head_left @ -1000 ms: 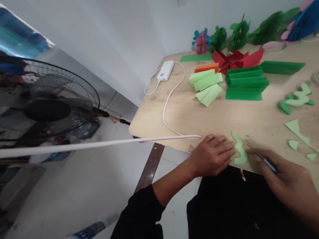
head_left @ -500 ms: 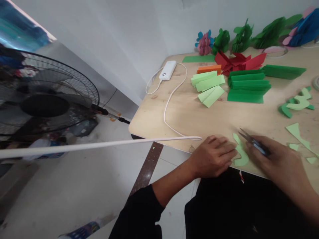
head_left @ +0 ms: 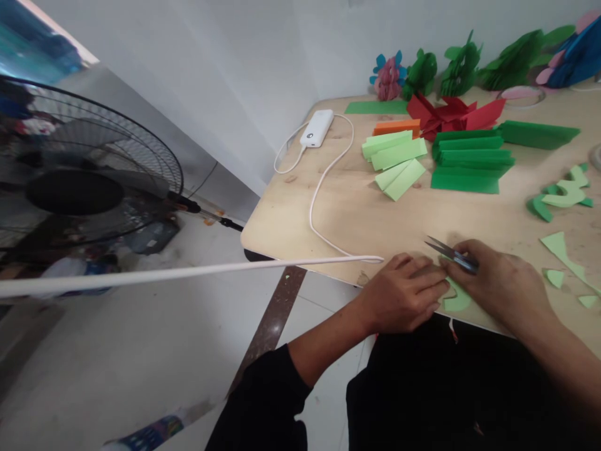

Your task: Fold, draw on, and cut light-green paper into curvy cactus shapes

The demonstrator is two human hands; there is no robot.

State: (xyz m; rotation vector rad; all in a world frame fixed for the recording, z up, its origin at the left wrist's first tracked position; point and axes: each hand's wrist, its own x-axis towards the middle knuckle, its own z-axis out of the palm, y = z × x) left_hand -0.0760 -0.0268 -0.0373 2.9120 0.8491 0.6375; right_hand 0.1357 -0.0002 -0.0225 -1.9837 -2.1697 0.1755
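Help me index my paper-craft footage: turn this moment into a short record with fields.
Left hand: laid on the table, fingers at a curved light-green piece
Right hand: holding a pointed tool, its two tips slightly apart
Folded paper: light-green strips, dark-green stack, red pieces, orange piece
Table, right: curved green cutouts, light-green scraps
Table, back: standing paper figures
Table, left: white device with cable
Off the table: fan

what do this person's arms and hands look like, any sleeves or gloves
The left hand and right hand are bare, with no gloves or rings visible. A plain black sleeve covers part of the left arm; the right arm shows no sleeve in view.
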